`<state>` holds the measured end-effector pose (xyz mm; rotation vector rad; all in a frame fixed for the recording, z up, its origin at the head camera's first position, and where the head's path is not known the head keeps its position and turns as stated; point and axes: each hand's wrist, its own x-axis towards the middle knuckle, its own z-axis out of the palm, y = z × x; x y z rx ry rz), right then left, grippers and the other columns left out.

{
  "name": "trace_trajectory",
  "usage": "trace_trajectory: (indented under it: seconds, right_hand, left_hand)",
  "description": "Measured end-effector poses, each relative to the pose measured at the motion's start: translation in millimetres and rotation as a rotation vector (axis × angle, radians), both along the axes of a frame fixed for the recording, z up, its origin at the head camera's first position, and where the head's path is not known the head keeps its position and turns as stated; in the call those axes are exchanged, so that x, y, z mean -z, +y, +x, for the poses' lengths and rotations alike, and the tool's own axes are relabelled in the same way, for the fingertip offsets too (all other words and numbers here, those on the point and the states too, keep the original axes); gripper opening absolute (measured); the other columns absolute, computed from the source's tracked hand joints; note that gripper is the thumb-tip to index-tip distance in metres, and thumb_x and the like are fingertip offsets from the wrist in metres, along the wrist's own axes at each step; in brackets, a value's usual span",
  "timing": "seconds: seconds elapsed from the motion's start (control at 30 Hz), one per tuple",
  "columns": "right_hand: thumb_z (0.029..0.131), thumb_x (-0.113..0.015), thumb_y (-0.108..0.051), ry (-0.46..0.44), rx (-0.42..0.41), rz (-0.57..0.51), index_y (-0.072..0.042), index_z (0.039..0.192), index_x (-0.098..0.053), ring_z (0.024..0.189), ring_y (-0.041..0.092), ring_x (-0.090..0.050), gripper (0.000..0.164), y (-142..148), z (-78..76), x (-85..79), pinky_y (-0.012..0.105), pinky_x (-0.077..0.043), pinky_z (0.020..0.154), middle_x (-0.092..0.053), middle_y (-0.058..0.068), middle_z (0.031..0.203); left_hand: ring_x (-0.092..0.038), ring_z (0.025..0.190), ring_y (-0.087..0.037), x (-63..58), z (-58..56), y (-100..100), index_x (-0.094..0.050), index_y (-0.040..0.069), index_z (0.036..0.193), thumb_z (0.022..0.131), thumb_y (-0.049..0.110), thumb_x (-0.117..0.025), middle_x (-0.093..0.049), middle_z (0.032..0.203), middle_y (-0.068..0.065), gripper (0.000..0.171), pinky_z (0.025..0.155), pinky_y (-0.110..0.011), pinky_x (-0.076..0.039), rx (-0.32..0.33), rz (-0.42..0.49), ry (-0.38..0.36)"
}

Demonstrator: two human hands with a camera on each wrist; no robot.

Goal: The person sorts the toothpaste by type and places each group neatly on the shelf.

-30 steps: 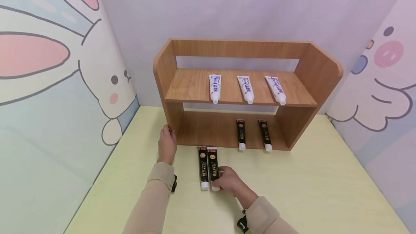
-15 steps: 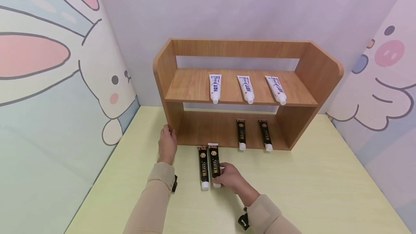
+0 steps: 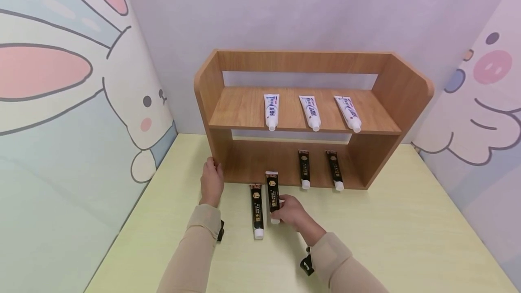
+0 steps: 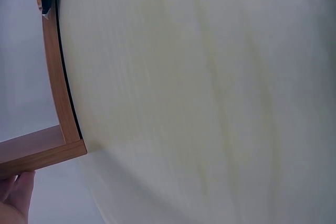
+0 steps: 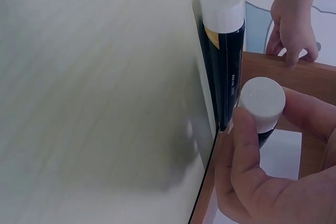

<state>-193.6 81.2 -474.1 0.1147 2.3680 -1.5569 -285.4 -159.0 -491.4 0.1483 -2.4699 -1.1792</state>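
Observation:
My right hand (image 3: 294,214) pinches a black toothpaste tube (image 3: 273,191) near its white cap, thumb on one side and fingers on the other. The tube's flat end overlaps the front edge of the wooden shelf (image 3: 252,159). In the right wrist view, the held tube's cap (image 5: 262,98) points at the camera and hides most of its body. Just left of it, a second black toothpaste tube (image 3: 257,209) lies on the table. My left hand (image 3: 211,184) grips the shelf's left side panel low at the front; in the left wrist view, fingertips (image 4: 23,182) touch that panel.
On the lower board lie two black toothpaste tubes (image 3: 304,168) (image 3: 334,170) towards the right. Three white toothpaste tubes (image 3: 271,111) rest in a row on the upper board. The pale yellow table (image 3: 407,229) extends in front; cartoon-printed walls (image 3: 118,103) flank both sides.
My right hand has moved the pinched black toothpaste tube forward, away from the tube beside it and over the shelf's front edge. My left hand stays on the side panel.

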Motion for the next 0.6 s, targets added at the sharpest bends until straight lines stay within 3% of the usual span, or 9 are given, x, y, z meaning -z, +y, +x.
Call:
trace_trajectory:
  seconds: [0.27,0.6]
  right_hand:
    - [0.078,-0.076,0.000,0.004,0.015,0.048,0.014,0.137,-0.040,0.075,0.022,-0.058,0.071,0,-14.0,-1.0,0.036,-0.054,0.067,-0.059,0.014,0.097]
    - [0.081,-0.075,0.000,0.012,0.045,0.023,0.014,0.138,-0.039,0.081,0.025,-0.058,0.069,4,-35.2,1.0,0.039,-0.054,0.072,-0.057,0.018,0.102]
  left_hand:
    - [-0.060,0.102,-0.039,-0.2,-0.8,1,-0.045,0.001,0.122,0.102,0.012,-0.053,-0.053,0.116,-0.021,0.025,0.086,-0.052,-0.052,-0.007,-0.015,0.016]
    - [-0.060,0.102,-0.040,1.5,-1.1,0,-0.044,0.000,0.123,0.102,0.012,-0.053,-0.053,0.116,-0.022,0.026,0.085,-0.053,-0.052,-0.011,-0.021,0.014]
